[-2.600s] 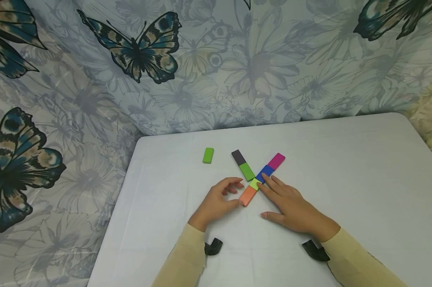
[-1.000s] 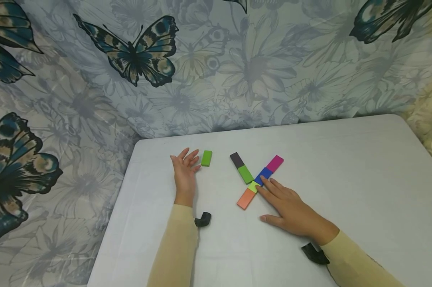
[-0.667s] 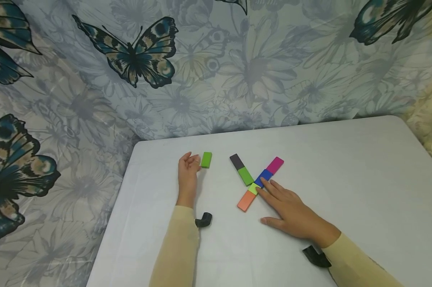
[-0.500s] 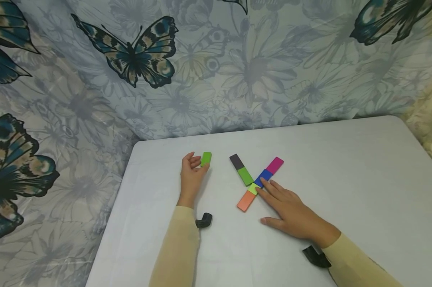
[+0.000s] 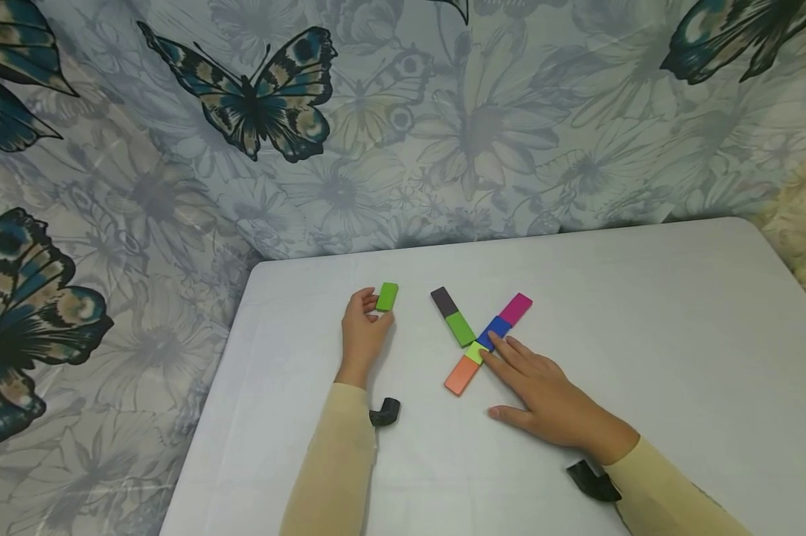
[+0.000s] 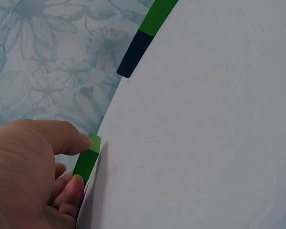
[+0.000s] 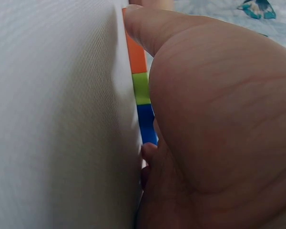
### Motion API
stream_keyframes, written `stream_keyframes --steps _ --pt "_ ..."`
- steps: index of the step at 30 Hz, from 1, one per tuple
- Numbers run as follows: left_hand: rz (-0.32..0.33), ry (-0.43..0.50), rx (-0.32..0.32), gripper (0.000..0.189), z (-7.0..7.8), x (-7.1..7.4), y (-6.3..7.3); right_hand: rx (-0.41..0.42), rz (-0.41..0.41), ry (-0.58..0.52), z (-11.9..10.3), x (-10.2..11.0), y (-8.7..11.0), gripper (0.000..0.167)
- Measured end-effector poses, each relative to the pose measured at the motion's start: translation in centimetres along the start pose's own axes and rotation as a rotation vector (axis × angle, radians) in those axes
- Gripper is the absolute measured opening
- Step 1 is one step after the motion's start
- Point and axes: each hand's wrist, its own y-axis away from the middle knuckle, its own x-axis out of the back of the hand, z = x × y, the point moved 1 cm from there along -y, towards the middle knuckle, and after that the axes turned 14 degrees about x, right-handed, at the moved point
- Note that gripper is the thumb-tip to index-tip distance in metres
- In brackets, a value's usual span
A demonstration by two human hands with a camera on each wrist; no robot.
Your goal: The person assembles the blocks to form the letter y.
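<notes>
A loose green block [image 5: 387,297] lies at the back left of the white table. My left hand [image 5: 362,335] has its thumb at the block's near end and its curled fingers along the left side, pinching it; in the left wrist view the thumb covers part of the green block [image 6: 87,162]. My right hand [image 5: 543,394] rests with fingers spread, fingertips on the blue block [image 5: 494,331] and beside the lime block [image 5: 475,352]. An orange block [image 5: 462,375] and a magenta block [image 5: 516,309] continue that slanted row. A second green block [image 5: 460,329] and a dark block [image 5: 444,301] branch off up-left.
The white table [image 5: 644,313] has its back edge against a floral cloth [image 5: 376,186] printed with butterflies. A black wrist strap piece [image 5: 385,412] sticks out from the left sleeve, and another black piece [image 5: 593,482] from the right.
My left hand has gone from beside the orange block to the loose green block, then brought thumb and fingers in around it. My right hand and the joined blocks have stayed put.
</notes>
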Motion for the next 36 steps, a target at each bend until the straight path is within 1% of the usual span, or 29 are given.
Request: stream_keyframes --steps 6,9,15,18,25,32,36 --pt "0.037 -0.030 -0.023 0.049 0.04 -0.32 -0.13 -0.002 0.003 0.002 0.06 -0.09 -0.04 0.092" --pt "0.045 -0.048 -0.021 0.047 0.07 -0.26 -0.13 -0.002 0.005 -0.002 0.09 -0.12 -0.11 0.092" --pt "0.037 -0.071 -0.017 0.047 0.11 -0.21 -0.10 0.004 0.006 -0.003 0.16 -0.11 -0.06 0.092" --pt "0.030 -0.086 -0.025 0.047 0.12 -0.20 -0.04 0.004 0.004 -0.003 0.18 -0.15 -0.03 0.092" --pt "0.003 -0.124 -0.074 0.040 0.32 -0.23 -0.03 -0.004 0.002 -0.003 0.12 -0.14 -0.12 0.092" --pt "0.009 -0.135 -0.093 0.034 0.28 -0.27 0.02 -0.009 -0.001 -0.009 0.00 0.09 -0.17 0.092" --pt "0.008 -0.141 -0.085 0.033 0.20 -0.17 0.20 -0.002 0.002 -0.012 -0.03 0.03 -0.12 0.091"
